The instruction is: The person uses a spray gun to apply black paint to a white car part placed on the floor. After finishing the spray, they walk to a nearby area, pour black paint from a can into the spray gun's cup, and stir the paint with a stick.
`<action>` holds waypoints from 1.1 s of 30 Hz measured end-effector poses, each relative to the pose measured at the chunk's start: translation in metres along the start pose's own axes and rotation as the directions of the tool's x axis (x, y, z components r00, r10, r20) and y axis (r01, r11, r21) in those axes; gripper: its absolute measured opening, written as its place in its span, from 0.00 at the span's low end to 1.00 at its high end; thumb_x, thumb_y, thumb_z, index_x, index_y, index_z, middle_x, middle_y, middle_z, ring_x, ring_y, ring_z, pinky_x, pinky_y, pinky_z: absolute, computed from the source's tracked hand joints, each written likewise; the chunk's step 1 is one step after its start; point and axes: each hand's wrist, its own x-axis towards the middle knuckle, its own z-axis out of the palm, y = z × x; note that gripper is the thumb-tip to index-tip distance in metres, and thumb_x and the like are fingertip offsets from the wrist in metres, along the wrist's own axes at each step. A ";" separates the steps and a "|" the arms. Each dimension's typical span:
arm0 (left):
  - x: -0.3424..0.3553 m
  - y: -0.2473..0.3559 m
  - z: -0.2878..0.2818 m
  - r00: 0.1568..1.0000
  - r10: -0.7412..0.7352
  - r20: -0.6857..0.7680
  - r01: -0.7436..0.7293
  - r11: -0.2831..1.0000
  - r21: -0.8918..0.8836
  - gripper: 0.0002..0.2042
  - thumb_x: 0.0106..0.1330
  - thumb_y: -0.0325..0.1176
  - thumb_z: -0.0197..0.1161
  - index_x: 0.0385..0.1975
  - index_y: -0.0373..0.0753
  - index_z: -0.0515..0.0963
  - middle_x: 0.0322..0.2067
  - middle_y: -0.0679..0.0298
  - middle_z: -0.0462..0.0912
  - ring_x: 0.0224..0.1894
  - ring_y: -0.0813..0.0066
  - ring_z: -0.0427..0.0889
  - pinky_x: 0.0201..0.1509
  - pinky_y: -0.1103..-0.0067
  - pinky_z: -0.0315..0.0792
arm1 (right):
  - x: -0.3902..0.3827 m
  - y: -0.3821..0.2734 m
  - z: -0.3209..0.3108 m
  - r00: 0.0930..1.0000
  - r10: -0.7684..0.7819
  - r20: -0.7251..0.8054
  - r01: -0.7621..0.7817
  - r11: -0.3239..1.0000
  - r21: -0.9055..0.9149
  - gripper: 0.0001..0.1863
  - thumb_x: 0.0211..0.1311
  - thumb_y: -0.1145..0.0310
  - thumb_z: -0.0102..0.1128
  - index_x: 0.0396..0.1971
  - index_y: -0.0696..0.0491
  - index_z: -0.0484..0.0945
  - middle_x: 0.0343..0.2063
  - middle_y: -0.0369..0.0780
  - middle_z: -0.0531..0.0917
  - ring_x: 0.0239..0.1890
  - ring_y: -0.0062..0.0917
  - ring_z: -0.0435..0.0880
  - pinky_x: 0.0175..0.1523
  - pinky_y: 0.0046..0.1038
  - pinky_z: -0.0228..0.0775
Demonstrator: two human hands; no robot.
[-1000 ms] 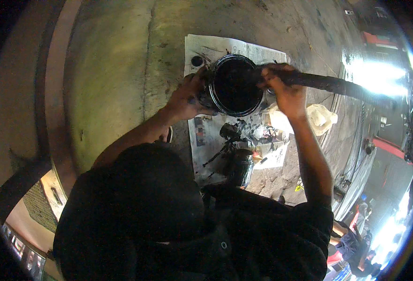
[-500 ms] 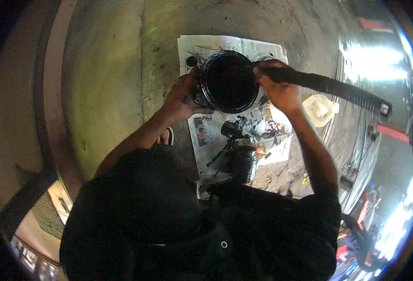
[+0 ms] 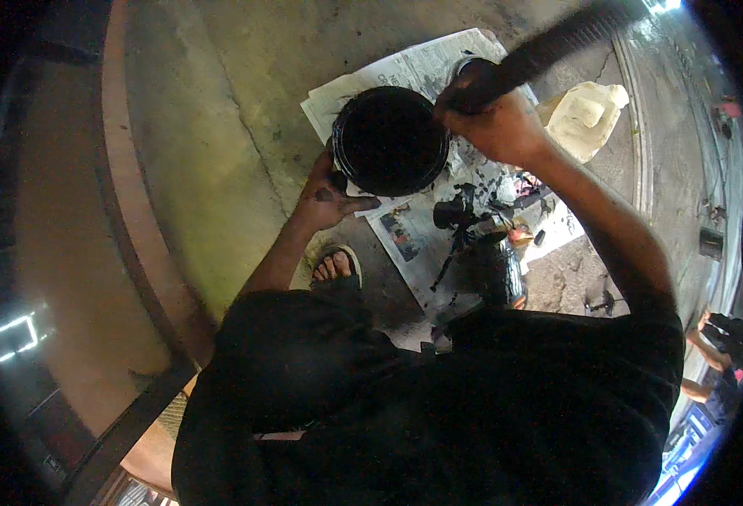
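A round black container (image 3: pixel 391 142), its inside very dark, is between my hands above a sheet of newspaper (image 3: pixel 401 72). My left hand (image 3: pixel 325 201), stained black, grips its left side with the thumb stretched along the lower edge; its other fingers are partly hidden. By the right rim, my right hand (image 3: pixel 504 126) is closed around a long black ribbed strip (image 3: pixel 548 55) that slants up to the right. Whether the strip's near end touches the rim, I cannot tell. The rim of a can (image 3: pixel 470 64) shows behind my right hand.
Black-smeared pieces (image 3: pixel 455 215) and a dark glossy jar (image 3: pixel 506 274) lie on the newspaper. A cream tray (image 3: pixel 586 122) rests on the floor to the right. My sandalled foot (image 3: pixel 337 266) is below my left hand. Another person (image 3: pixel 713 363) is at the far right.
The strip has swung from pointing right and slightly down to pointing up and right. The container has shifted slightly left in view. The view has turned, bringing more of my foot into sight.
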 end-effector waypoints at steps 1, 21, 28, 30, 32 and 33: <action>0.003 0.007 -0.001 0.999 0.028 0.045 -0.031 0.998 0.061 0.65 0.36 0.41 0.87 0.73 0.35 0.45 0.71 0.52 0.58 0.72 0.60 0.59 0.75 0.67 0.57 | -0.001 0.001 0.001 1.000 0.023 0.018 -0.023 0.999 0.048 0.13 0.59 0.59 0.66 0.32 0.54 0.83 0.28 0.46 0.84 0.34 0.43 0.85 0.41 0.39 0.76; -0.043 0.169 -0.005 0.803 -0.548 -0.232 0.300 0.036 0.953 0.63 0.36 0.44 0.86 0.75 0.49 0.49 0.59 0.51 0.72 0.58 0.52 0.76 0.60 0.66 0.73 | 0.037 0.029 0.007 0.968 -0.181 0.175 0.173 0.983 0.059 0.13 0.59 0.59 0.64 0.32 0.54 0.82 0.30 0.47 0.85 0.37 0.45 0.85 0.41 0.43 0.76; -0.118 0.254 0.063 0.596 -0.705 -0.383 0.551 0.013 0.834 0.59 0.36 0.47 0.85 0.73 0.46 0.58 0.54 0.51 0.77 0.55 0.51 0.78 0.58 0.64 0.74 | 0.030 0.013 0.011 0.915 -0.387 0.115 0.335 0.887 0.319 0.12 0.58 0.57 0.66 0.29 0.52 0.83 0.27 0.46 0.85 0.31 0.43 0.85 0.37 0.41 0.76; -0.125 0.247 0.104 0.695 -0.639 -0.329 0.542 0.166 0.824 0.56 0.38 0.49 0.83 0.72 0.44 0.59 0.55 0.50 0.77 0.58 0.49 0.76 0.60 0.64 0.72 | 0.041 0.007 0.021 0.891 -0.453 -0.027 0.441 0.850 0.288 0.11 0.57 0.58 0.66 0.28 0.50 0.84 0.25 0.44 0.85 0.28 0.43 0.85 0.35 0.40 0.76; -0.132 0.234 0.156 0.812 -0.479 -0.333 0.529 0.362 0.768 0.51 0.44 0.53 0.80 0.69 0.40 0.62 0.58 0.48 0.76 0.62 0.49 0.74 0.65 0.65 0.70 | 0.050 0.010 0.024 0.875 -0.482 0.039 0.477 0.874 0.097 0.11 0.57 0.58 0.66 0.27 0.51 0.84 0.23 0.44 0.85 0.27 0.44 0.84 0.34 0.40 0.77; -0.128 0.223 0.184 0.851 -0.378 -0.365 0.501 0.371 0.782 0.49 0.47 0.54 0.78 0.69 0.41 0.63 0.58 0.49 0.76 0.61 0.51 0.75 0.65 0.63 0.69 | 0.051 0.015 0.022 0.784 -0.619 0.035 0.619 0.785 0.005 0.13 0.56 0.59 0.65 0.26 0.55 0.83 0.24 0.46 0.85 0.27 0.46 0.85 0.35 0.41 0.78</action>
